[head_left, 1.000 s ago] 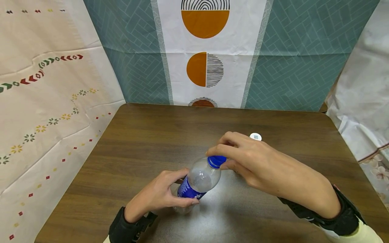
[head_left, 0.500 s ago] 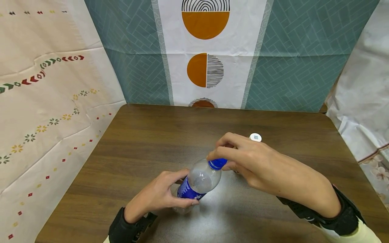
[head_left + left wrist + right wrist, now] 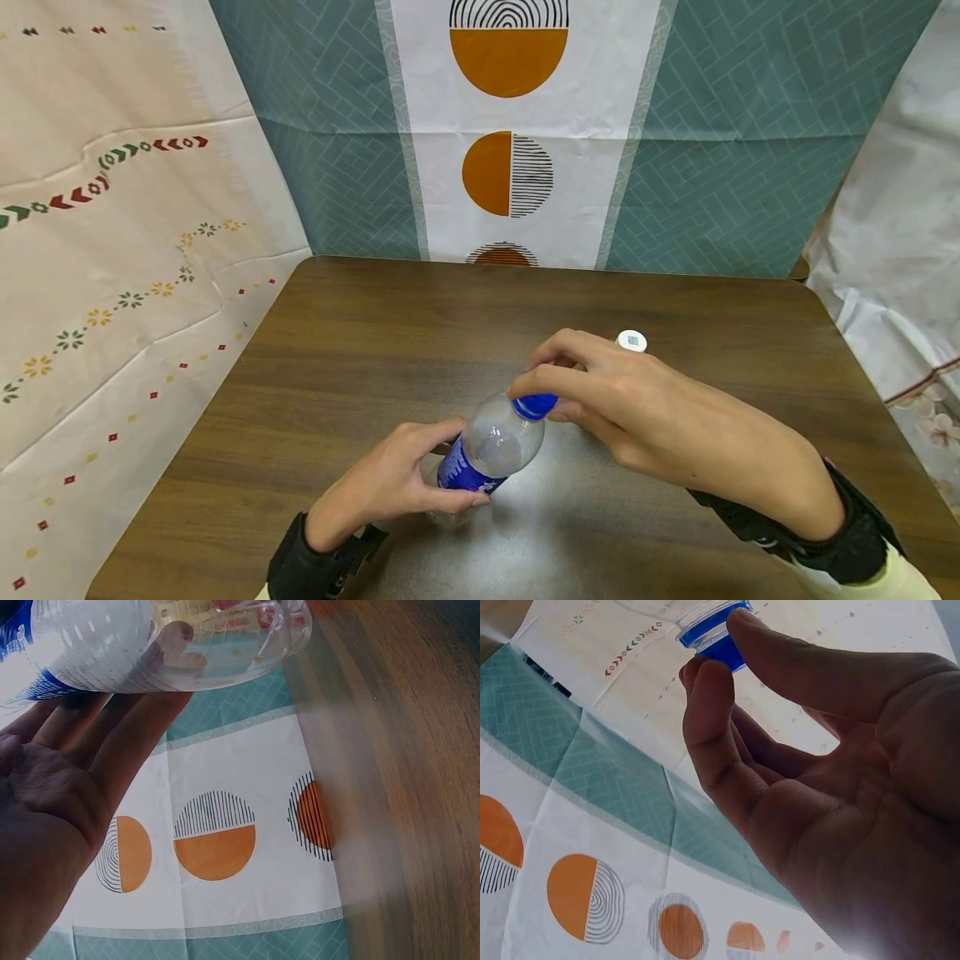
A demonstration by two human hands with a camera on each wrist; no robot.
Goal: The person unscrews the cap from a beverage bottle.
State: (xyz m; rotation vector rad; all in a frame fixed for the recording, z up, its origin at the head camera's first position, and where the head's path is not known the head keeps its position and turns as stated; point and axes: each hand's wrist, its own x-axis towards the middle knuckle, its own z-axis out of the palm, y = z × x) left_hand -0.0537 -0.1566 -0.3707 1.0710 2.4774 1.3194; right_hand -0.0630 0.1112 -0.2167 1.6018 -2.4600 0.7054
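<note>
Pinching blue cap (image 3: 535, 407) between right fingers (image 3: 553, 381).

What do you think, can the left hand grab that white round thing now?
Probably not: the left hand holds the bottle, and the right hand is in front of the white round thing.

A clear plastic bottle (image 3: 499, 435) leans at a slant, neck up and to the right — a blue label (image 3: 461, 469) with white lettering circles its body, gripped by the left hand (image 3: 401, 473). The right hand (image 3: 611, 385) pinches the blue cap (image 3: 535, 407) at its mouth.
</note>
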